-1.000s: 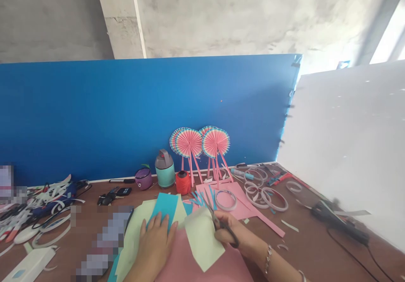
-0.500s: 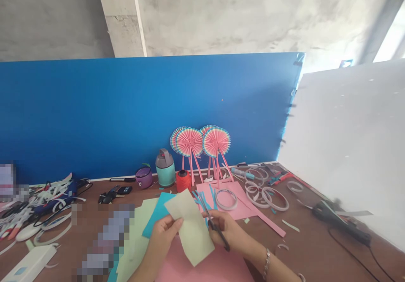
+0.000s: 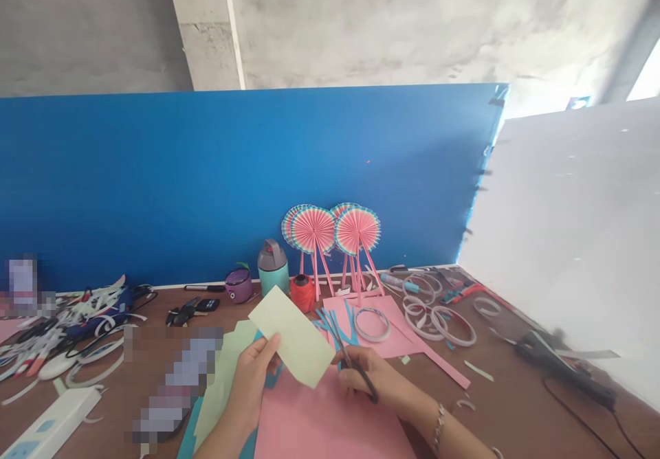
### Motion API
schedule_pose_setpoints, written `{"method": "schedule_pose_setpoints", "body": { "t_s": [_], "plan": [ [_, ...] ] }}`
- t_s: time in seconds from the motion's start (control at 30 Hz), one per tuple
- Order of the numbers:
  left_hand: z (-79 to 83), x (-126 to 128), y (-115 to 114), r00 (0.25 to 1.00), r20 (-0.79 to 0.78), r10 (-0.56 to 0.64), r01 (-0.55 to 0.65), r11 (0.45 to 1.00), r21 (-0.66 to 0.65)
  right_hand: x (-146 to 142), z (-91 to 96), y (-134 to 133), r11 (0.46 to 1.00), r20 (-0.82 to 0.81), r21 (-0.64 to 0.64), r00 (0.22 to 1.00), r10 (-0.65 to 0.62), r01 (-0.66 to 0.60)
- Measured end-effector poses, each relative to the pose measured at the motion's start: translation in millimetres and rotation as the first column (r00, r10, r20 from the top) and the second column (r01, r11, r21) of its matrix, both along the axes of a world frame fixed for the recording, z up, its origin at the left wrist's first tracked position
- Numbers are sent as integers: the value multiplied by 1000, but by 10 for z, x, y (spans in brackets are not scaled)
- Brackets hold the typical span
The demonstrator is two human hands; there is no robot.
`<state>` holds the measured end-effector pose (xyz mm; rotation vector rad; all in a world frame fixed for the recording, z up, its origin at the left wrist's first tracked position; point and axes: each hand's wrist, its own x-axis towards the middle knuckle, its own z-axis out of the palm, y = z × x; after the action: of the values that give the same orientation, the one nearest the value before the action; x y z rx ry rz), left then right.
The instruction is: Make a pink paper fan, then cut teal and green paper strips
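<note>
My left hand [image 3: 252, 380] pinches a pale green paper rectangle [image 3: 291, 336] by its lower left edge and holds it up over the table. My right hand [image 3: 371, 376] grips black-handled scissors [image 3: 350, 363], blades pointing up and away, just right of the green sheet. Under both hands lies a large pink sheet [image 3: 330, 424]. Teal paper [image 3: 271, 376] and more pale green sheets [image 3: 221, 376] lie beneath my left hand.
Pink paper fans [image 3: 335, 236] lean on the blue board [image 3: 206, 184]. Nearby stand a teal bottle [image 3: 272, 277], red thread spool [image 3: 302, 292] and purple pot [image 3: 238, 285]. Tape rings [image 3: 438, 318] lie right, a black glue gun [image 3: 562, 366] far right, white scraps [image 3: 67, 328] left.
My left hand lifted from the flat papers, took the green sheet and raised it, turning it toward the left. The scissors hand stayed beside it. The view shifted slightly right.
</note>
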<state>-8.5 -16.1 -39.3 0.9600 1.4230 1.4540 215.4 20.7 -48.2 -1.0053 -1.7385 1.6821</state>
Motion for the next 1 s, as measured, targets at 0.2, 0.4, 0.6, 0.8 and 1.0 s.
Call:
{"method": "schedule_pose_setpoints", "body": {
  "t_s": [0.2,0.4,0.6,0.8,1.0],
  "plan": [
    [45,-82,11,999,37,31,-31,999,10,26,-115,20,999,66,19,997,48,-49],
    [22,-113,19,1000,31,7,-8,1000,13,-2,-103,11,998,118,47,992,41,-47],
    [34,-94,11,1000,-4,6,-6,1000,15,-16,-83,-4,998,128,33,991,39,-44],
    [31,-90,9,1000,-21,13,-13,1000,6,-9,-151,22,999,145,30,989,39,-44],
    [54,-70,-2,1000,-21,1,-1,1000,1,-10,-131,12,998,158,48,987,39,-48]
  ]
}}
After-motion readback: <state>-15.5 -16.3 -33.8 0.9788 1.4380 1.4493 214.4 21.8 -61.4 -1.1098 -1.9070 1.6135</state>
